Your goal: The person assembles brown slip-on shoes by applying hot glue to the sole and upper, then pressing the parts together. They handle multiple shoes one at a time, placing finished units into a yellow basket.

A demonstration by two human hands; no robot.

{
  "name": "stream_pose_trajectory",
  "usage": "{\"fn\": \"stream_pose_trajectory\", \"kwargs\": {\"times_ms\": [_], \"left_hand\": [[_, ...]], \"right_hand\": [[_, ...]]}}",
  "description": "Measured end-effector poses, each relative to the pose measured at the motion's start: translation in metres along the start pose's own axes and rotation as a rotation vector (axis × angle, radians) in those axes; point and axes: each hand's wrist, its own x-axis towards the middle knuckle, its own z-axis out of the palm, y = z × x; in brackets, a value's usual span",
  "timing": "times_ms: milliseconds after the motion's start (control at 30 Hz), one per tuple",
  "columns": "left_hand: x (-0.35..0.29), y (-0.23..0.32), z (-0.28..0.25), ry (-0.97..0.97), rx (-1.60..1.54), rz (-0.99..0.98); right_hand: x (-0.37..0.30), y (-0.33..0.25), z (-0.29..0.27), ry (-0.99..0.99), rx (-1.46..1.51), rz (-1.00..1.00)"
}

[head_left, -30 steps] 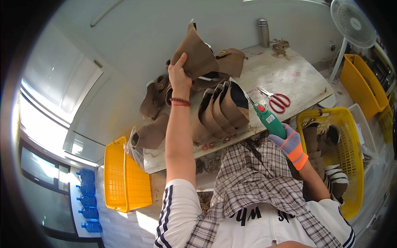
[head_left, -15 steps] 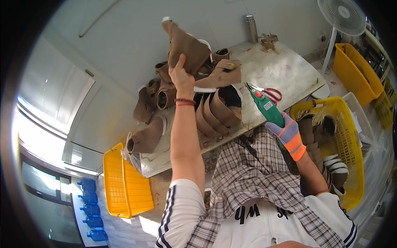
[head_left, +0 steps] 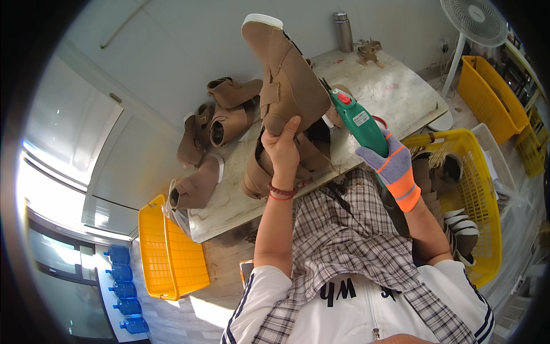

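Observation:
My left hand [head_left: 282, 148] is closed round a brown ankle boot [head_left: 292, 86], raised over the table with its white-edged toe pointing up. In my right hand [head_left: 395, 166], gloved in grey and orange, is a green handheld power tool [head_left: 361, 120] with a red button and a narrow dark tip. That tip is close to the boot's top edge; I cannot tell whether they touch. Under the held boot, more brown boots [head_left: 260, 172] stand partly hidden on the worn table [head_left: 401, 92]. Red scissor handles [head_left: 379, 121] show behind the tool.
Several brown boots [head_left: 229, 123] are piled at the table's left. A steel flask [head_left: 342, 31] and brown scraps [head_left: 369, 53] sit at the back. Yellow baskets stand left [head_left: 172, 252] and right [head_left: 490, 229], the right one holding boots. A white fan [head_left: 475, 23] stands back right.
My left hand has brought the boot right and nearer, turning it so its toe points up. The tool in my right hand has shifted slightly up and left, toward the boot.

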Motion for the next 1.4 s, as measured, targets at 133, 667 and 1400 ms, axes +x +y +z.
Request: {"fn": "stream_pose_trajectory", "kwargs": {"times_ms": [133,667,1400], "left_hand": [[-0.017,-0.004,-0.003,-0.005,0.037,0.002],[-0.04,0.004,0.004,-0.068,0.522,0.016],[-0.063,0.005,-0.007,-0.184,0.567,-0.027]], "right_hand": [[-0.004,-0.005,-0.001,-0.02,0.053,0.042],[-0.006,-0.018,-0.013,-0.038,0.11,0.076],[0.002,-0.029,-0.022,-0.01,0.291,0.148]]}}
